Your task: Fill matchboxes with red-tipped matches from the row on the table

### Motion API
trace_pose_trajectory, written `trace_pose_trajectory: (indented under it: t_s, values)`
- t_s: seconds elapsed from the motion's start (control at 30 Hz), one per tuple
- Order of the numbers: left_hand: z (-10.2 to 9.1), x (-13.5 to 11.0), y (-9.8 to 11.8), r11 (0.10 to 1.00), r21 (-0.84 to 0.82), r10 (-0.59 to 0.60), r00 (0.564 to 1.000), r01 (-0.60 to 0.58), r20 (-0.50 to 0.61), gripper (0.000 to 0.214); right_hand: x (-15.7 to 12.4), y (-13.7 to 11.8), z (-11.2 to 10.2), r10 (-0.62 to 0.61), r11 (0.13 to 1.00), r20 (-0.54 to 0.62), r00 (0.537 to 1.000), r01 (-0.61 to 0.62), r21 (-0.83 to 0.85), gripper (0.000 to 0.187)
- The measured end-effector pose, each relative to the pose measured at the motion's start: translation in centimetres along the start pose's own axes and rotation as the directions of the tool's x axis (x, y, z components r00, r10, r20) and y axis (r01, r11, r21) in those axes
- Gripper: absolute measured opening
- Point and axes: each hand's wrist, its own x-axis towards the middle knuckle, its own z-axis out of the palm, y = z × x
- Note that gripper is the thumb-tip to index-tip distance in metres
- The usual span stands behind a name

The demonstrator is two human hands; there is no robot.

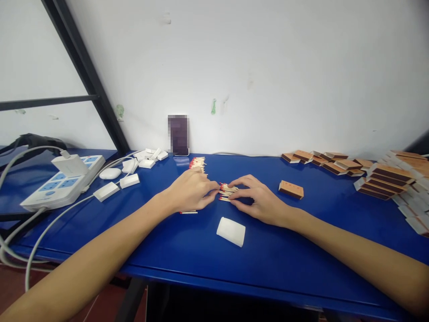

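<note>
On the blue table, a small bundle of red-tipped matches [226, 192] lies between my two hands. My right hand [254, 197] holds the bundle from the right, with thumb and fingers bent around its plain ends. At the red heads, my left hand [194, 190] has its fingers curled and pressed together; whether a match is in the pinch is hidden. Behind my left hand is a larger pile of matches [197, 163], and a few loose matches [189, 212] show below it. A white matchbox tray [231, 231] lies in front of my hands.
One orange matchbox [291, 189] lies right of my right hand. Several matchboxes [335, 162] are scattered at the back right beside a tall stack [385, 179]. At left are a power strip [63, 183], cables and white trays [129, 181]. A phone [178, 134] leans against the wall.
</note>
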Motion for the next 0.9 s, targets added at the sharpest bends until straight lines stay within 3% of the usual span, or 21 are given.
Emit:
trace_pose_trajectory:
  t_s: [0.3, 0.6, 0.77, 0.9]
  values:
    - [-0.8, 0.2, 1.3, 0.998, 0.021, 0.057, 0.995, -0.059, 0.079, 0.022, -0.2, -0.1, 0.0, -0.061, 0.996, -0.019, 0.998, 0.062, 0.061, 0.014]
    - [-0.6, 0.0, 0.7, 0.993, -0.114, 0.006, 0.966, 0.025, 0.257, 0.021, -0.3, -0.4, -0.2, -0.030, 0.999, -0.024, 0.999, 0.031, 0.016, 0.014]
    - [-0.4, -0.1, 1.1, 0.990, -0.138, 0.030, 0.964, 0.007, 0.263, 0.022, -0.3, -0.4, -0.2, 0.003, 1.000, -0.009, 1.000, -0.003, 0.008, 0.023]
    - [-0.5, 0.1, 1.3, 0.996, -0.084, 0.026, 0.966, -0.004, 0.257, 0.022, -0.2, -0.3, -0.2, 0.025, 1.000, 0.026, 0.999, -0.025, 0.007, 0.018]
